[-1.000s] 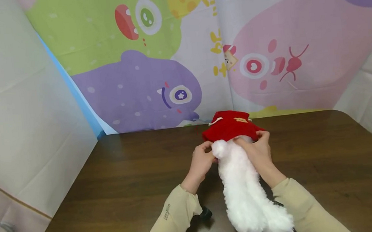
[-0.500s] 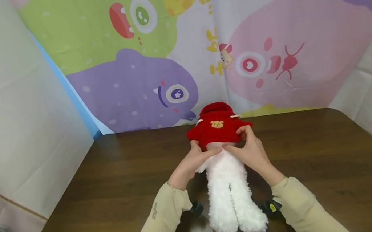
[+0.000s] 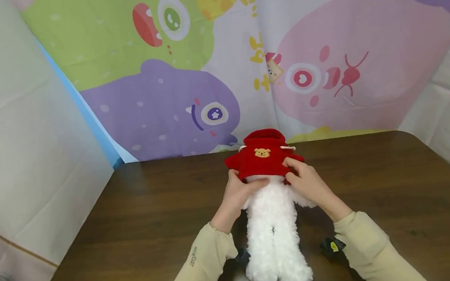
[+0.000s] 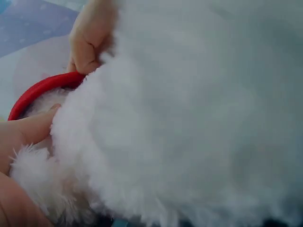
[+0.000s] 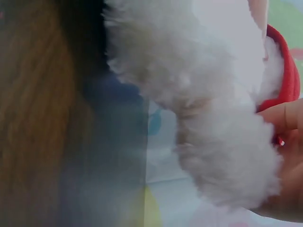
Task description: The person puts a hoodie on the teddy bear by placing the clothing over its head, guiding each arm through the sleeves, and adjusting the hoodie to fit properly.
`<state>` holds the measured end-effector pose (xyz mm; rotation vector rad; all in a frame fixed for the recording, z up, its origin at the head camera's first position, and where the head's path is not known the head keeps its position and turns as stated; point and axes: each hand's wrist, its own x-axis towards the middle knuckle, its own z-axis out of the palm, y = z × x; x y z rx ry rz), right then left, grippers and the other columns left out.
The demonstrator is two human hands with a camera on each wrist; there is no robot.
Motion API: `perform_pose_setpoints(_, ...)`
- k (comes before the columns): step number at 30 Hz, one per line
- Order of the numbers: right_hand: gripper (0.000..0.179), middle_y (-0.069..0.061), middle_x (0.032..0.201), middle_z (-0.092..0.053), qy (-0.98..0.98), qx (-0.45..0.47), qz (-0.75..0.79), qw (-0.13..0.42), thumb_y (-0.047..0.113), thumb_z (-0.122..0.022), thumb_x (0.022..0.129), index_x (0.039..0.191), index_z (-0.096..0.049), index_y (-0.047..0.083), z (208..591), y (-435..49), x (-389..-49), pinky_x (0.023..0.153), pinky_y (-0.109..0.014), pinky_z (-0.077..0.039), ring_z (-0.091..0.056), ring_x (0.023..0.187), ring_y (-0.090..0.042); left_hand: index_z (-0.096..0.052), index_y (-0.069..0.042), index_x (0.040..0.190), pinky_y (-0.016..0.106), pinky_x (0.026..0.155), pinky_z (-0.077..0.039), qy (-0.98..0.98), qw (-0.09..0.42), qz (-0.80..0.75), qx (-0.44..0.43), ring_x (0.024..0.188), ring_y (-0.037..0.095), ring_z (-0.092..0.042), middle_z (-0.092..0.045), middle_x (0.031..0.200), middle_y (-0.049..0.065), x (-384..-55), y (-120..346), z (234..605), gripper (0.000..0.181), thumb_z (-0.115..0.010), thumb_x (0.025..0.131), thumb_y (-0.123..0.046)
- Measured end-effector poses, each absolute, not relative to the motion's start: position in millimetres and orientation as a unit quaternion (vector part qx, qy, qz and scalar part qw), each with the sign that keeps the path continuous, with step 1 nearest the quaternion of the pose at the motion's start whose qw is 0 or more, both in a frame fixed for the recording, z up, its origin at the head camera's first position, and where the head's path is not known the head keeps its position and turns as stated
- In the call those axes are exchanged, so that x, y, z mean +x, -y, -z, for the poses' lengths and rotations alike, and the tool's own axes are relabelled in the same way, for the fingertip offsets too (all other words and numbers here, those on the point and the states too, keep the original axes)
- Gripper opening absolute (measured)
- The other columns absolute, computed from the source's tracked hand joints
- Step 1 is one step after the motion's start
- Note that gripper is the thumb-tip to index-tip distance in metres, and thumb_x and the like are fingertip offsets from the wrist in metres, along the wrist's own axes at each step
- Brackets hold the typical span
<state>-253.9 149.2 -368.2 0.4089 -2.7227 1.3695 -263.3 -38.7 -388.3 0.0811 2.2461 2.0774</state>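
A white fluffy plush toy (image 3: 272, 216) stretches toward me, its legs nearest. A small red hoodie (image 3: 247, 167) with a bear patch covers its upper end; the toy's head is hidden. My left hand (image 3: 239, 192) holds the toy's side at the hem, thumb across the belly. Pinched in my right hand (image 3: 312, 186) is the hoodie's hem on the right. The toy's arm (image 5: 227, 151) sticks out below that hand in the right wrist view. In the left wrist view, white fur fills most of the picture and the red hem (image 4: 42, 92) curves beside the thumb.
The toy and both forearms are over a dark wooden table (image 3: 155, 216). Behind its far edge hangs a cartoon-printed cloth (image 3: 175, 109), close to the hoodie. A pale sheet (image 3: 29, 129) hangs at the left. Black wrist devices (image 3: 331, 246) sit below the cuffs.
The toy has turned to lie straight, bear patch facing up, and shifted left. The right hand has moved from the toy's body to the hoodie's hem, and the toy's right-side arm now shows.
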Motion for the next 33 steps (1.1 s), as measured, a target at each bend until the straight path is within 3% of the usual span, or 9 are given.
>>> perform_pose_setpoints(4, 0.016, -0.014, 0.086, -0.055, 0.925, 0.115, -0.360, 0.031, 0.006, -0.043, 0.087, 0.099, -0.054, 0.004, 362, -151, -249, 0.059, -0.033, -0.043, -0.048, 0.067, -0.023, -0.034, -0.011, 0.118, 0.037, 0.089, -0.043, -0.749, 0.033, -0.660, 0.034, 0.109, 0.019, -0.048, -0.047, 0.121, 0.004, -262, 37, 385, 0.063, -0.075, 0.072, -0.028)
perform_pose_setpoints(8, 0.033, -0.023, 0.098, -0.054, 0.961, 0.097, -0.213, 0.145, 0.017, -0.058, 0.082, 0.106, -0.055, -0.006, 358, -142, -237, 0.065, -0.046, -0.048, -0.053, 0.080, -0.034, -0.038, -0.009, 0.101, 0.029, 0.070, -0.046, -0.812, -0.009, -0.582, 0.043, 0.085, 0.017, -0.052, -0.051, 0.097, 0.006, -261, 34, 385, 0.048, -0.073, 0.074, -0.028)
perform_pose_setpoints(11, 0.041, -0.025, 0.101, -0.048, 0.939, 0.101, -0.209, 0.252, 0.017, -0.064, 0.079, 0.108, -0.051, -0.009, 359, -131, -232, 0.071, -0.049, -0.048, -0.051, 0.086, -0.038, -0.037, -0.009, 0.092, 0.025, 0.056, -0.041, -0.849, -0.046, -0.523, 0.059, 0.066, 0.015, -0.047, -0.048, 0.079, 0.005, -260, 31, 384, 0.044, -0.073, 0.074, -0.028)
perform_pose_setpoints(15, 0.042, -0.022, 0.109, -0.048, 0.893, 0.147, -0.250, 0.343, 0.002, -0.066, 0.077, 0.118, -0.055, -0.002, 363, -125, -232, 0.078, -0.047, -0.048, -0.048, 0.094, -0.037, -0.036, -0.010, 0.090, 0.023, 0.052, -0.040, -0.858, -0.062, -0.504, 0.076, 0.060, 0.013, -0.046, -0.050, 0.074, 0.005, -255, 26, 383, 0.045, -0.074, 0.073, -0.026)
perform_pose_setpoints(18, 0.038, -0.018, 0.106, -0.052, 0.873, 0.172, -0.251, 0.381, -0.007, -0.064, 0.075, 0.112, -0.064, 0.003, 366, -126, -231, 0.078, -0.046, -0.050, -0.049, 0.094, -0.035, -0.036, -0.010, 0.089, 0.023, 0.052, -0.040, -0.866, -0.084, -0.488, 0.072, 0.063, 0.016, -0.051, -0.054, 0.075, 0.007, -250, 22, 382, 0.045, -0.075, 0.071, -0.024)
perform_pose_setpoints(21, 0.033, -0.015, 0.099, -0.056, 0.860, 0.191, -0.251, 0.400, -0.010, -0.065, 0.074, 0.104, -0.068, 0.002, 364, -124, -228, 0.078, -0.045, -0.050, -0.053, 0.091, -0.032, -0.036, -0.011, 0.086, 0.024, 0.054, -0.042, -0.870, -0.114, -0.476, 0.055, 0.069, 0.020, -0.058, -0.057, 0.077, 0.009, -249, 19, 383, 0.044, -0.075, 0.069, -0.021)
perform_pose_setpoints(27, 0.028, -0.011, 0.087, -0.058, 0.854, 0.233, -0.200, 0.419, -0.004, -0.073, 0.070, 0.097, -0.070, 0.003, 369, -113, -222, 0.071, -0.038, -0.053, -0.057, 0.077, -0.027, -0.037, -0.010, 0.084, 0.027, 0.054, -0.042, -0.872, -0.162, -0.460, 0.032, 0.069, 0.027, -0.060, -0.054, 0.071, 0.008, -252, 18, 388, 0.041, -0.074, 0.068, -0.014)
perform_pose_setpoints(33, 0.025, -0.014, 0.097, -0.065, 0.887, 0.253, -0.187, 0.338, -0.002, -0.072, 0.072, 0.097, -0.068, 0.000, 378, -111, -219, 0.068, -0.038, -0.054, -0.064, 0.085, -0.027, -0.039, -0.010, 0.085, 0.026, 0.049, -0.037, -0.882, -0.158, -0.444, 0.030, 0.058, 0.023, -0.053, -0.053, 0.066, 0.006, -254, 20, 392, 0.032, -0.068, 0.070, -0.010)
